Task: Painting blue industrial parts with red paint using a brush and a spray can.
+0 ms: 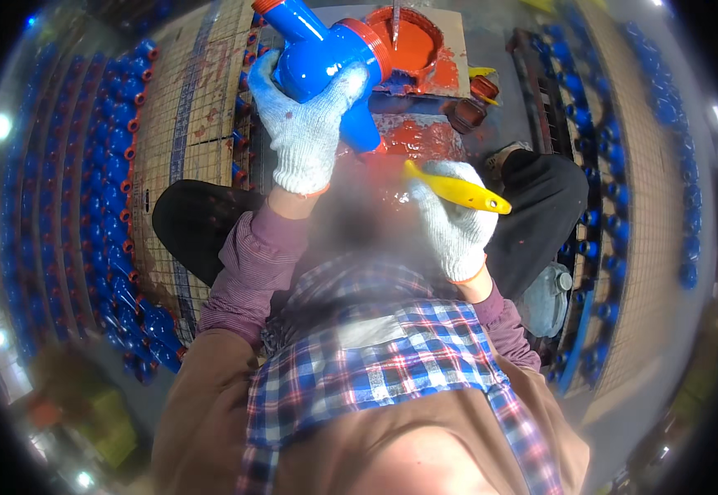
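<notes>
My left hand (305, 136), in a white knit glove, grips a glossy blue pipe fitting (314, 66) by its rounded middle. The fitting has a side branch pointing up-left and orange-red threaded ends. Closed around the yellow handle of a paintbrush (466, 195) is my gloved right hand (454, 231). The brush points toward the fitting's lower end, where a red blur hides the bristles; whether they touch it, I cannot tell. Beyond the fitting stands a round tub (439, 45) of orange-red paint, with a stick-like handle leaning in it. Wet red paint covers the surface (425, 136) below the fitting.
Rows of blue fittings (115, 148) with red ends line the left side beside a wooden board (181, 107). More fittings (611, 177) stand along the right. Paint-smeared small containers (468, 115) sit right of the tub. A clear plastic jug (545, 305) stands near my right knee.
</notes>
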Demonstrator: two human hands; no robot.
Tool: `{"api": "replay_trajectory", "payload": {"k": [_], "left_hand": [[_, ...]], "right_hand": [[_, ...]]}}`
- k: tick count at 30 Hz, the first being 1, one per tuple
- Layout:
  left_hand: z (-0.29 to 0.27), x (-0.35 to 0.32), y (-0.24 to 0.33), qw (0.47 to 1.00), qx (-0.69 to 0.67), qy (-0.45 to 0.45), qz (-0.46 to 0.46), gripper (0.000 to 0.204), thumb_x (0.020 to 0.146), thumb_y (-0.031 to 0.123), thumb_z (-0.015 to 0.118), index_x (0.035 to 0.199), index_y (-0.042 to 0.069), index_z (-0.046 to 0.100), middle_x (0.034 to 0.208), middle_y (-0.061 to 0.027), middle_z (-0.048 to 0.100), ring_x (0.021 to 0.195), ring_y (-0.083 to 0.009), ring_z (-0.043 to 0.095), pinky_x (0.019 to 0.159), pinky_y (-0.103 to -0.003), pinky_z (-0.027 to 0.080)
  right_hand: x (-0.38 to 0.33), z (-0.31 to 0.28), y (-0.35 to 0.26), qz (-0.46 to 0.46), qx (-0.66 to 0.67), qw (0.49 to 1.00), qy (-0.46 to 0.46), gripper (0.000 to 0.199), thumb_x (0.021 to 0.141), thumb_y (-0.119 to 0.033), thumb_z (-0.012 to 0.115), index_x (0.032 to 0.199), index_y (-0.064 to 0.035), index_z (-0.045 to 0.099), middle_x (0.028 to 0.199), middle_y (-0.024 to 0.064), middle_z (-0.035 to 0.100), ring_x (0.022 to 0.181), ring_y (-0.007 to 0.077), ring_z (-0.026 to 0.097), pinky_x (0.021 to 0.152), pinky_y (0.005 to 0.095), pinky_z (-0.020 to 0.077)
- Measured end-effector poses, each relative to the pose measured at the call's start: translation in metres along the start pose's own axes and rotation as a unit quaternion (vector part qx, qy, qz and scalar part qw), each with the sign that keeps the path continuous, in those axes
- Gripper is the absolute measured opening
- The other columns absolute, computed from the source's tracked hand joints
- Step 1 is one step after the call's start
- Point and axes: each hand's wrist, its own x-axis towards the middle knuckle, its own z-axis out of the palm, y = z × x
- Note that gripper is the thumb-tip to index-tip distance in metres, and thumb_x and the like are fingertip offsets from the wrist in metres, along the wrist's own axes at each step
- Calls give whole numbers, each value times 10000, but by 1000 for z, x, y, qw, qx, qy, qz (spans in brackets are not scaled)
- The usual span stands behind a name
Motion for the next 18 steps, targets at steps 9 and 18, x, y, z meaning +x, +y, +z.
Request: {"api": "replay_trajectory", "payload": {"k": [9, 18], "left_hand": [[-25, 44, -9, 932, -309, -78, -175, 584, 842, 357, 708, 1265, 28, 476, 1109, -129, 583, 984, -267, 624, 862, -410, 545], [-104, 107, 16, 756, -572, -248, -198, 635, 835, 567, 615, 1235, 80, 533, 1107, -167, 599, 917, -366, 617, 729, -461, 606]], "right_hand": [[11, -42, -14, 26, -2, 981, 193, 262, 856, 50, 690, 1105, 15, 619, 983, 79, 651, 830, 126, 631, 759, 264, 528], [31, -62, -18, -10, -92, 963, 255, 278, 918, -65, 660, 1177, 9, 594, 962, 45, 615, 783, 95, 571, 720, 217, 471]]}}
